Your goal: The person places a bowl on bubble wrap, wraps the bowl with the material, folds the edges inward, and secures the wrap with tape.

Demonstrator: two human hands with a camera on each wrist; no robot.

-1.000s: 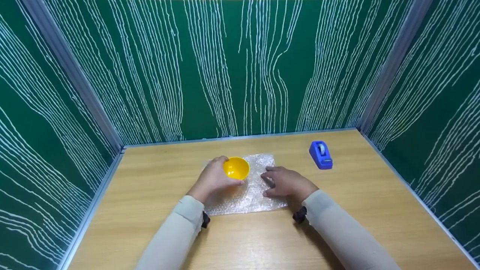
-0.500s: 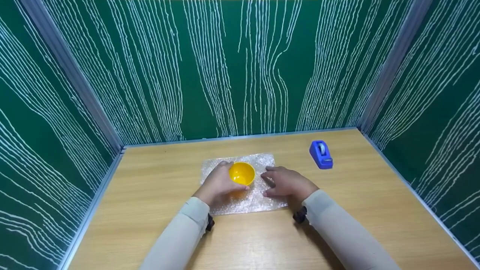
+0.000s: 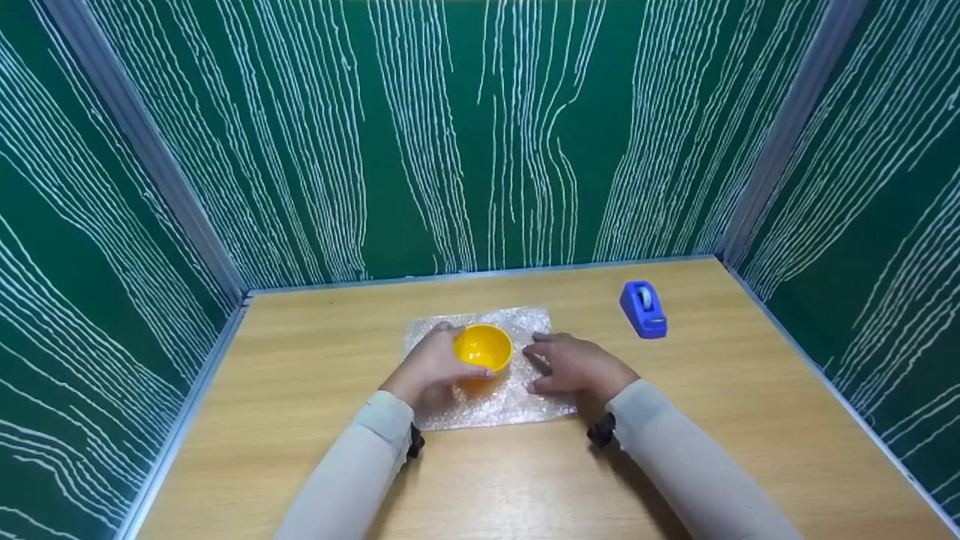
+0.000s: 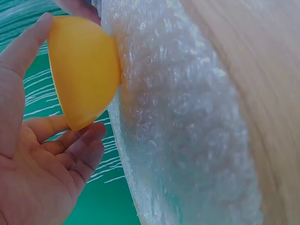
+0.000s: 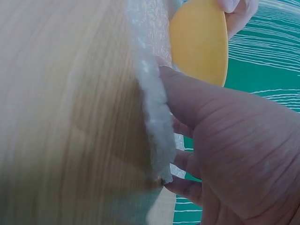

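A yellow bowl [image 3: 484, 349] stands upright on a sheet of bubble wrap [image 3: 510, 409], near its middle. My left hand [image 3: 433, 360] holds the bowl from its left side. In the left wrist view, the thumb [image 4: 35, 40] lies at one side of the rim and a finger [image 4: 49, 126] at the other, with the bowl's base against the wrap. Right of the bowl, my right hand [image 3: 574, 366] rests its spread fingertips on the bubble wrap. The right wrist view shows that thumb [image 5: 180, 91] lying on the sheet near its edge.
A blue tape dispenser [image 3: 643, 309] sits at the back right of the wooden table [image 3: 300, 375]. Green walls [image 3: 420, 150] with white wavy lines close off the back and both sides.
My left hand has moved the bowl a little to the right and nearer to me over the bubble wrap. My right hand has stayed in place.
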